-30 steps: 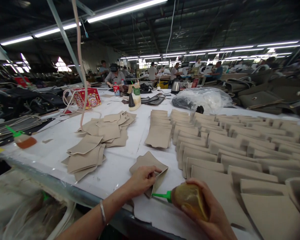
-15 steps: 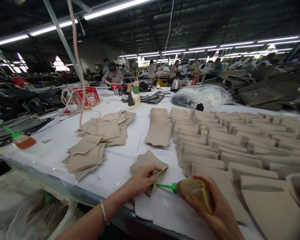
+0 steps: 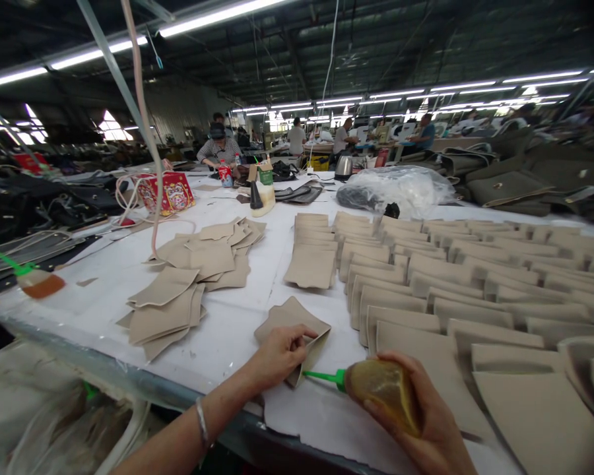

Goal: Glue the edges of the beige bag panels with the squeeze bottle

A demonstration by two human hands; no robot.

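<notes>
My left hand [image 3: 283, 353] is closed on a beige leather-like panel [image 3: 283, 316] on the table, its index finger stretched along the folded-up edge. Part of the panel is hidden under my fingers. My right hand [image 3: 428, 412] grips a squeeze bottle [image 3: 383, 389] of amber liquid, tilted nearly level. Its thin green nozzle [image 3: 324, 377] points left, the tip at the panel's near right edge. Whether liquid is coming out is too small to tell. Close to my right hand stand rows of folded beige panels [image 3: 400, 320].
Loose beige panels [image 3: 165, 313] lie in piles on the left, near another green-tipped bottle [image 3: 39, 282]. A hose [image 3: 148, 132] hangs down to the table. Farther back are a red box [image 3: 165, 192], clear plastic wrapping [image 3: 400, 188] and a kettle [image 3: 343, 167]. People work beyond.
The view has shifted slightly. The nozzle tip has slid a little left and toward me along the panel's edge. Both hands keep their hold.
</notes>
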